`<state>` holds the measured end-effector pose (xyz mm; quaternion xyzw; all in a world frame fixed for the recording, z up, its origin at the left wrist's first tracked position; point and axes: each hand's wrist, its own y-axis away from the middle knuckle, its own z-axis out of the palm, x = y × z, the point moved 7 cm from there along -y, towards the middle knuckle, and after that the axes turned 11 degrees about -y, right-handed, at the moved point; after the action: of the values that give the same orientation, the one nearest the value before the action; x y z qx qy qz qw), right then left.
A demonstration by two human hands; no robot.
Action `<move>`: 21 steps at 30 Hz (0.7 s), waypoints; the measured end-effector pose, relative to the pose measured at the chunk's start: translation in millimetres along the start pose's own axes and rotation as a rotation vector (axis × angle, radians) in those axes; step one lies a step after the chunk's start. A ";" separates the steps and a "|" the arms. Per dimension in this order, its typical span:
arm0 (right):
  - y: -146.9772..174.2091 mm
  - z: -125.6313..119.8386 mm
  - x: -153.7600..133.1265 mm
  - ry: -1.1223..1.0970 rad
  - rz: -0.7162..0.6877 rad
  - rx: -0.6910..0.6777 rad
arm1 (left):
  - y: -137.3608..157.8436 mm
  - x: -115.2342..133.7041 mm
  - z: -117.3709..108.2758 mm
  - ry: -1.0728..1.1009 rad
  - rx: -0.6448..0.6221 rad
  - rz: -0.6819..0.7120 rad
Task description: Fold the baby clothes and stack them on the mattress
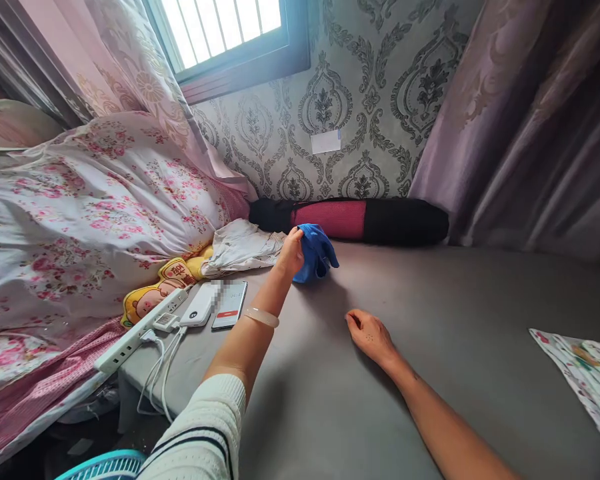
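Observation:
My left hand [292, 252] reaches forward over the bed, its fingers closed on a bunched blue cloth [316, 253]. The cloth hangs in loose folds to the right of the hand; its exact kind does not show. Lower and to the right, my right hand [371, 335] is just above or on the grey sheet [310, 400], apart from the cloth. Its fingers are curled in towards the thumb, and nothing shows in them. A crumpled white cloth [247, 245] lies to the left of my left hand.
Left of my forearm lie a phone [230, 305], a white power bank [200, 305] and a power strip [140, 330] with cables. A black and red long bag [400, 221] lies along the wall. Folded patterned fabric [587, 373] is at right; a turquoise basket [105, 465] stands below the bed edge.

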<state>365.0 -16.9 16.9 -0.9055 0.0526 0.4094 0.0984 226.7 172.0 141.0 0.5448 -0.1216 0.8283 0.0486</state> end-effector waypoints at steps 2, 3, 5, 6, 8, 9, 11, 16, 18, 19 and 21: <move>-2.3 -4.5 3.9 -0.107 0.013 0.056 | 10.4 2.0 15.4 0.004 -0.046 0.018; -3.5 -8.2 5.7 -0.162 0.009 0.105 | 16.2 2.1 23.3 -0.001 -0.070 0.011; -4.9 -18.2 7.5 -0.250 -0.023 0.229 | 29.1 1.9 39.7 -0.009 -0.124 -0.017; -5.0 -23.5 7.1 -0.277 -0.046 0.286 | 36.3 1.9 48.2 -0.009 -0.153 -0.033; -4.0 -34.2 4.2 -0.304 -0.087 0.379 | 51.5 3.0 65.0 0.000 -0.203 -0.056; -3.3 -39.4 2.0 -0.314 -0.104 0.413 | 59.3 3.9 73.2 0.007 -0.227 -0.065; -1.4 -50.9 -3.6 -0.322 -0.143 0.470 | 73.9 5.4 88.8 0.022 -0.273 -0.079; 1.4 -86.2 -11.3 -0.328 -0.205 0.569 | 91.7 2.0 106.4 0.018 -0.296 -0.089; 2.4 -104.9 -8.8 -0.336 -0.152 0.607 | 89.8 -3.4 101.7 0.025 -0.255 -0.082; 3.7 -115.8 -7.4 -0.334 -0.113 0.632 | 88.2 -6.4 97.9 0.025 -0.234 -0.073; 8.0 -139.4 -6.4 -0.322 -0.040 0.681 | 85.5 -12.4 89.9 0.009 -0.214 -0.047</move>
<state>461.3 -55.4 110.6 -0.7457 0.1520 0.5036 0.4090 293.6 67.2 150.8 0.5355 -0.1963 0.8116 0.1266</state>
